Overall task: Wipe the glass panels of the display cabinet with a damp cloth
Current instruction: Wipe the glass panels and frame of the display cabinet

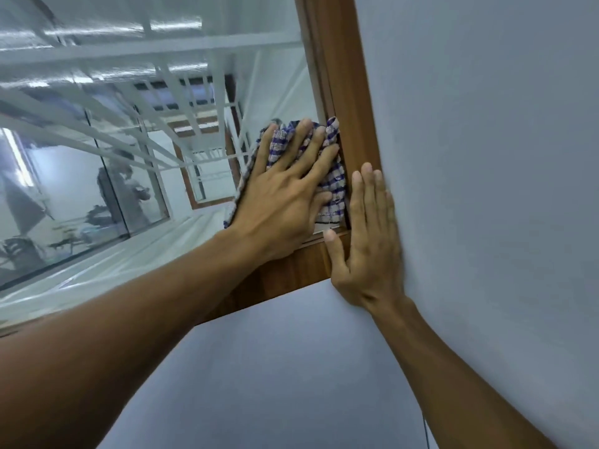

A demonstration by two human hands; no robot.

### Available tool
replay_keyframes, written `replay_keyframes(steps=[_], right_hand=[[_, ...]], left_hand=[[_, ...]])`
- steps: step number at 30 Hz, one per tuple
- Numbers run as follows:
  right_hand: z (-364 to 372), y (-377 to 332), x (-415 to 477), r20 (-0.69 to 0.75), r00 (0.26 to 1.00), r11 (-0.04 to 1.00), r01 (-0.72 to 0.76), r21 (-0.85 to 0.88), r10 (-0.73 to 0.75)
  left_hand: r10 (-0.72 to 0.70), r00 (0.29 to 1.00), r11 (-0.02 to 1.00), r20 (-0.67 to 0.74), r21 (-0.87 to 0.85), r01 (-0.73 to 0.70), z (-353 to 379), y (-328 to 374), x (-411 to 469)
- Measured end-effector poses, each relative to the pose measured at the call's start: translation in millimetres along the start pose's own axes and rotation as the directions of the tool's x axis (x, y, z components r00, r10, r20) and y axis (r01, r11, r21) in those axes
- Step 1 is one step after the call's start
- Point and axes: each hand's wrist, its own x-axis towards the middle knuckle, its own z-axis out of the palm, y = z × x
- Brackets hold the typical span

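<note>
1. Blue-and-white checked woven cloth: soft, matt, crumpled.
2. Clear glass panel: glossy, smooth, strongly reflective.
3. Brown wood-grain frame: smooth, satin sheen.
4. Pale grey wall surface beside the frame's right edge: matt, even.

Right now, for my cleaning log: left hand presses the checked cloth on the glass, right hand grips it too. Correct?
No: in the head view the right hand lies flat against the wooden frame and wall, gripping nothing. The rest holds.
</note>
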Motion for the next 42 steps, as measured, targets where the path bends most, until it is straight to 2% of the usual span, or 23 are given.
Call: replay_keyframes(steps=[3,6,8,11,15,16,20,21,25,26,30,32,36,38,40,42], right_hand=[[0,0,0,-0.008,1.0,1.0,0.012,0.016,-0.012],[-1,1,-2,-0.003,1.0,1.0,0.024,0.013,-0.024],[-2,2,-3,-0.003,1.0,1.0,0.029,0.01,-0.029],[-3,3,-4,0.001,0.999,0.999,0.038,0.02,-0.038],[-2,4,-5,0.016,0.999,0.999,0.032,0.015,-0.032],[-2,4,-5,0.016,0.999,1.0,0.029,0.012,-0.03],[-2,4,-6,0.011,1.0,1.0,0.028,0.0,-0.028],[-2,4,-6,0.009,1.0,1.0,0.03,0.001,-0.03],[-2,5,-6,0.015,0.999,1.0,0.029,-0.006,-0.029],[-2,5,-6,0.017,0.999,1.0,0.028,-0.009,-0.028],[-1,5,-7,0.013,0.999,0.999,0.031,-0.016,-0.03],[-2,6,-8,0.015,0.999,0.999,0.038,-0.017,-0.037],[-3,3,-7,0.032,0.999,0.998,0.041,-0.041,-0.04],[-3,3,-8,0.04,0.999,0.999,0.025,-0.038,-0.024],[-2,2,-8,0.041,0.999,0.999,0.011,-0.041,-0.009],[-1,-2,-10,0.029,1.0,0.999,-0.009,-0.044,0.01]], left_hand=[[0.006,1.0,0.998,0.031,-0.06,-0.004,3,9,-9],[0.095,0.994,0.993,0.057,0.06,-0.098,-3,-4,-10],[0.043,0.998,0.989,0.036,0.141,-0.047,-1,-3,-10],[-0.038,0.997,0.995,0.062,0.091,0.033,4,16,-13],[0.138,0.976,0.986,0.166,0.066,-0.151,-5,-5,-14],[0.146,0.976,0.984,0.162,0.079,-0.16,-7,-13,-11],[0.0,0.992,0.995,0.124,0.101,-0.013,-5,6,-7],[0.02,0.989,0.997,0.143,0.075,-0.031,-3,11,-11],[0.266,0.937,0.964,0.225,-0.032,-0.265,-17,-15,-20],[0.279,0.933,0.959,0.226,-0.018,-0.282,-18,-21,-18],[0.168,0.966,0.98,0.199,0.076,-0.186,-15,-8,-12],[0.217,0.946,0.973,0.24,0.029,-0.23,-12,0,-20],[0.339,0.863,0.94,0.374,-0.092,-0.329,-29,-22,-26],[0.296,0.891,0.951,0.345,-0.019,-0.308,-33,-38,-24],[0.199,0.937,0.972,0.286,0.063,-0.226,-32,-39,-25],[0.172,0.941,0.978,0.29,0.068,-0.199,-27,-28,-35]])
